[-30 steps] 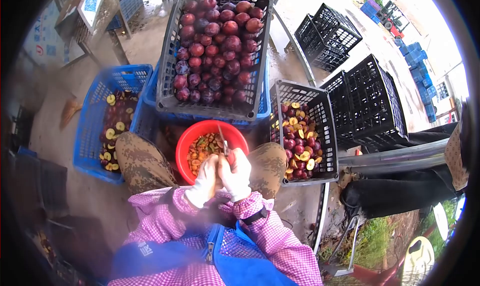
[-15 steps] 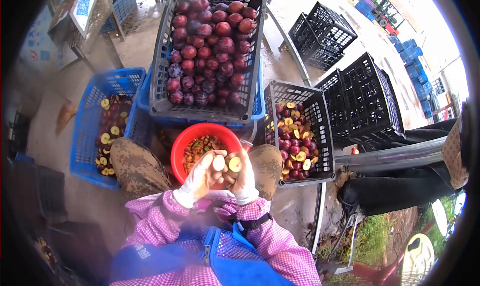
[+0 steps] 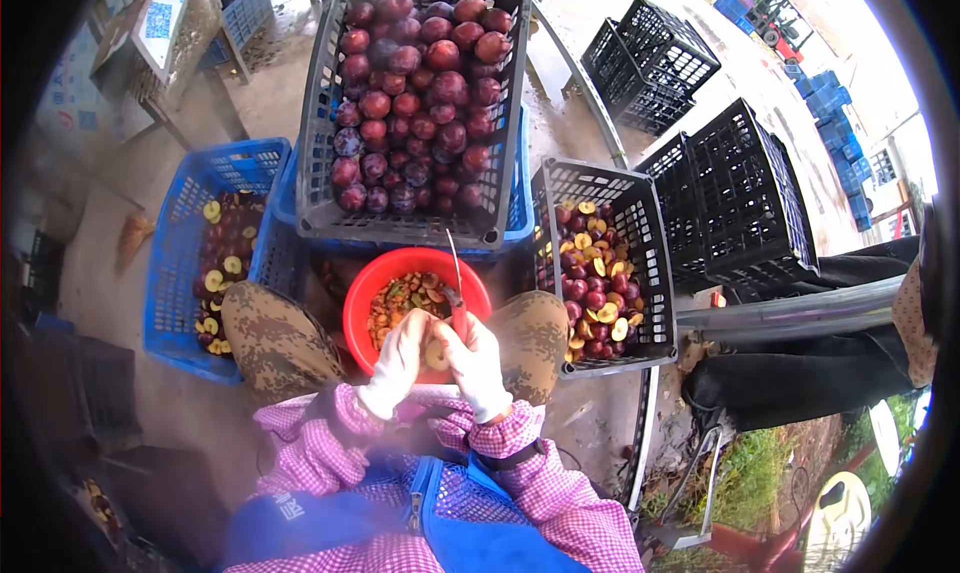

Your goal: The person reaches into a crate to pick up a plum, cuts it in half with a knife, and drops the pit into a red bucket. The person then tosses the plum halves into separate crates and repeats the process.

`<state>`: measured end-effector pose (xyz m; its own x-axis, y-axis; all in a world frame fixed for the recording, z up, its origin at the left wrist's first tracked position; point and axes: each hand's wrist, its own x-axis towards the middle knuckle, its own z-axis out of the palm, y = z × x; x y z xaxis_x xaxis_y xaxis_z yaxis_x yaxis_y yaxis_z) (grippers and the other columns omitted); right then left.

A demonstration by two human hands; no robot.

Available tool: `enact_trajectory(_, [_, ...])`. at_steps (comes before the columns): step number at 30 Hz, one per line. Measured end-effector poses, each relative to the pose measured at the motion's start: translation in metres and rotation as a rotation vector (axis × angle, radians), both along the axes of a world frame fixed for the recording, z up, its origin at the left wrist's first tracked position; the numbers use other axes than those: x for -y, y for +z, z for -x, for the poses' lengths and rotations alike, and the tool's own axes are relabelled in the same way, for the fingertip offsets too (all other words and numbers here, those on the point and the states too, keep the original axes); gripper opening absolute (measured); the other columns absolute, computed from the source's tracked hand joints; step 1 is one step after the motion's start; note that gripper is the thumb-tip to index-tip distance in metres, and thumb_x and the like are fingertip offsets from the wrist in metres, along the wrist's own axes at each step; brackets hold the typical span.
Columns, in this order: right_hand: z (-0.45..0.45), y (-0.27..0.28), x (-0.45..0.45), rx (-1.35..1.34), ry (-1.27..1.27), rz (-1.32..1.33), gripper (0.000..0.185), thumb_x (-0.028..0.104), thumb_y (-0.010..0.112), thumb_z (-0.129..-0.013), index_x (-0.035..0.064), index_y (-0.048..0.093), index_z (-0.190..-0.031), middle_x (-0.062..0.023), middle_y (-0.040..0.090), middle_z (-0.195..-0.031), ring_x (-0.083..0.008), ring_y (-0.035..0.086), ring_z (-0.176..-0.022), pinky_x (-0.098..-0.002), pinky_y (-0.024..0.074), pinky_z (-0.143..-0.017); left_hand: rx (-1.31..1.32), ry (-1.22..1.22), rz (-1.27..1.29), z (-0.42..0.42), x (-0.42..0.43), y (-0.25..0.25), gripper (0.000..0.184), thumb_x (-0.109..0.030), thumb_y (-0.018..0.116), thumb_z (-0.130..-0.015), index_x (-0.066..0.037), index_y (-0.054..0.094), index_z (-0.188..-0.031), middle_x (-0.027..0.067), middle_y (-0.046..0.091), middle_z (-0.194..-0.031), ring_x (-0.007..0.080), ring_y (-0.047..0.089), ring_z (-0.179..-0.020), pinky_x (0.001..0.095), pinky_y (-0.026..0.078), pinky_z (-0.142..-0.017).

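My gloved left hand [image 3: 402,361] and right hand [image 3: 474,365] meet over the near rim of a red basin [image 3: 352,308]. A knife [image 3: 459,308] with a reddish handle is gripped in my right hand, its thin blade pointing up and away. Between the hands shows the pale cut face of a plum half [image 3: 435,354], held by my left fingers; part of it is covered. Inside the basin lie small orange and brown fruit scraps [image 3: 398,298]. Beyond it, a black crate [image 3: 312,163] full of whole dark-red plums [image 3: 410,93] rests on blue crates.
A blue crate [image 3: 165,263] with cut plums stands left, and a black crate [image 3: 655,273] of plum halves stands right. Stacked black crates [image 3: 735,193] are farther right, near a metal pole [image 3: 790,315] and a person's dark-clothed leg [image 3: 800,378].
Earlier, each hand showed a pale cut plum half, held apart. Now the hands are closer together, one cut face shows, and the knife blade points upward from my right hand.
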<state>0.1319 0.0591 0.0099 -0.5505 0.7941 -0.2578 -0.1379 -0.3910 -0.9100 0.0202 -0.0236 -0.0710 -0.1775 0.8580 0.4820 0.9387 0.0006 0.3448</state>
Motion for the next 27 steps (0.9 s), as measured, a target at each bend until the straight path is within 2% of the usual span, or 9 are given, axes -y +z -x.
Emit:
enact_trajectory(2, [0.001,-0.004,0.003,0.005,-0.024,-0.003,0.02,0.015,0.06,-0.089,0.0,0.057,-0.102,0.001,0.058,-0.081,-0.0036,0.051,-0.07,-0.0198,0.0434,-0.063,1.194,-0.156,0.15,0.007,-0.002,-0.031,0.048,-0.004,0.049,-0.088,-0.001,0.037,-0.134,0.0165,0.048,-0.123,0.0301,0.052,-0.108,0.0365,0.044,-0.094])
enact_trajectory(3, [0.002,-0.004,0.003,0.009,-0.05,-0.009,0.02,0.016,0.06,-0.089,0.001,0.057,-0.102,0.0012,0.057,-0.08,-0.0028,0.05,-0.066,-0.0186,0.0423,-0.059,1.299,0.071,0.113,-0.004,-0.012,-0.018,0.039,-0.039,0.034,-0.098,-0.006,0.054,-0.104,0.0065,0.06,-0.095,0.0152,0.058,-0.092,0.0315,0.048,-0.079])
enact_trajectory(4, [0.002,-0.004,0.002,0.008,-0.05,-0.008,0.02,0.016,0.06,-0.089,0.001,0.057,-0.102,0.0012,0.057,-0.08,-0.0028,0.05,-0.066,-0.0186,0.0423,-0.059,1.298,0.072,0.114,-0.006,-0.016,-0.003,0.039,-0.039,0.034,-0.098,-0.006,0.054,-0.104,0.0065,0.06,-0.095,0.0152,0.058,-0.092,0.0315,0.048,-0.079])
enact_trajectory(6, [0.0,0.0,-0.001,-0.116,-0.118,0.276,0.017,0.018,0.06,-0.09,0.0042,0.055,-0.097,0.0037,0.054,-0.071,-0.0008,0.044,-0.052,-0.0165,0.0342,-0.045,1.976,0.024,0.173,-0.007,-0.02,0.035,0.039,-0.042,0.038,-0.096,-0.008,0.056,-0.104,0.0058,0.061,-0.096,0.0156,0.059,-0.091,0.0313,0.048,-0.079])
enact_trajectory(7, [0.003,0.0,-0.001,-0.082,-0.144,0.29,0.015,0.02,0.06,-0.09,0.0074,0.053,-0.092,0.0065,0.048,-0.063,0.0001,0.035,-0.042,-0.0163,0.0245,-0.037,2.041,0.059,0.158,-0.009,-0.022,0.034,0.04,-0.045,0.04,-0.095,-0.01,0.056,-0.106,0.0049,0.061,-0.097,0.0164,0.06,-0.088,0.0315,0.048,-0.077])
enact_trajectory(10, [0.002,0.0,-0.001,-0.146,-0.15,0.321,0.015,0.021,0.061,-0.09,0.0088,0.052,-0.089,0.0071,0.046,-0.06,-0.0004,0.035,-0.042,-0.0168,0.0247,-0.037,2.36,-0.039,0.156,-0.006,-0.026,0.039,0.039,-0.044,0.04,-0.095,-0.01,0.057,-0.107,0.0047,0.062,-0.1,0.0178,0.06,-0.088,0.032,0.049,-0.078])
enact_trajectory(13, [0.008,0.003,0.003,-0.117,-0.223,0.315,0.015,0.021,0.06,-0.09,0.0091,0.051,-0.087,0.0061,0.046,-0.061,-0.0006,0.035,-0.042,-0.0167,0.0257,-0.037,2.403,0.126,0.085,-0.011,-0.029,0.04,0.041,-0.044,0.041,-0.095,-0.009,0.058,-0.106,0.0043,0.063,-0.098,0.0189,0.06,-0.088,0.0327,0.049,-0.079])
enact_trajectory(25, [0.013,-0.013,0.007,-0.122,-0.408,0.213,0.015,0.018,0.056,-0.092,0.0052,0.049,-0.087,0.0021,0.046,-0.061,-0.0038,0.035,-0.039,-0.0188,0.0281,-0.035,2.626,0.066,-0.117,-0.017,-0.04,0.046,0.042,-0.047,0.042,-0.093,-0.009,0.058,-0.102,0.0002,0.06,-0.083,0.0153,0.057,-0.077,0.0298,0.049,-0.074])
enact_trajectory(27, [0.011,-0.016,0.009,-0.156,-0.408,0.234,0.015,0.018,0.056,-0.091,0.0054,0.049,-0.087,0.0019,0.046,-0.062,-0.004,0.035,-0.038,-0.0188,0.0276,-0.035,2.537,0.281,-0.195,-0.016,-0.045,0.051,0.04,-0.046,0.044,-0.093,-0.009,0.058,-0.099,-0.0028,0.052,-0.07,0.0121,0.05,-0.065,0.0264,0.045,-0.063])
